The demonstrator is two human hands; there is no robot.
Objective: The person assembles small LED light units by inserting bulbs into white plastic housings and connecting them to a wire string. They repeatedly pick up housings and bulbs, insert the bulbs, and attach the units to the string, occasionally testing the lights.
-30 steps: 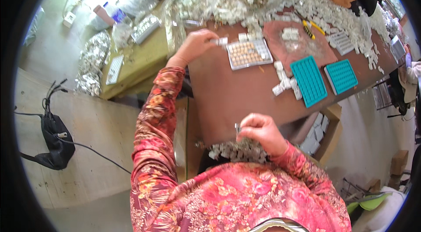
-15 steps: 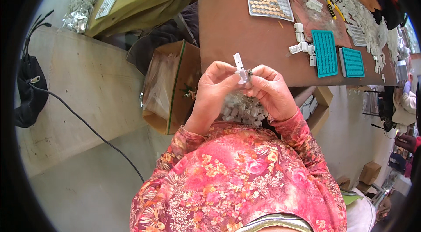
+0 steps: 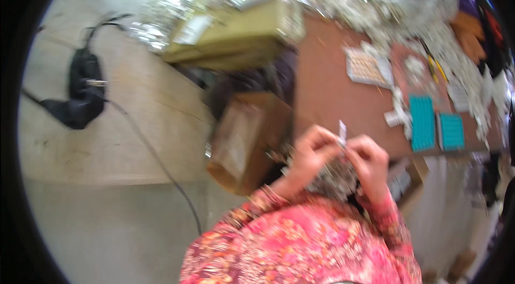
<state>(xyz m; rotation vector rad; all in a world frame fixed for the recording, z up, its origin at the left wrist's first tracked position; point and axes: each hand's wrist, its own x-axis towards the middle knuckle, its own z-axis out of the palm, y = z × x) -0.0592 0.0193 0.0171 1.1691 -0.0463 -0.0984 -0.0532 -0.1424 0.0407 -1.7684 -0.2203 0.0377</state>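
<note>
Fingertips of left hand point(image 3: 310, 151) and right hand point(image 3: 369, 161) were pinched together on a small white strip point(image 3: 342, 133), held upright between them over the table point(image 3: 327, 101) edge, above a heap of silvery pieces point(image 3: 335, 179) in the lap. Open cardboard box point(image 3: 241, 142) just left of the hands; contents blurred. Two teal trays point(image 3: 435, 126) lay on the table to the right, cells too blurred to read. Tray of pale pieces point(image 3: 367, 67) beyond. Black bag point(image 3: 80, 91) far left.

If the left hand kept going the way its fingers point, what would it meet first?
The left hand points toward the right hand, with a small white strip pinched between them. It would meet that strip and the right fingertips almost at once; blur hides the exact gap.
</note>
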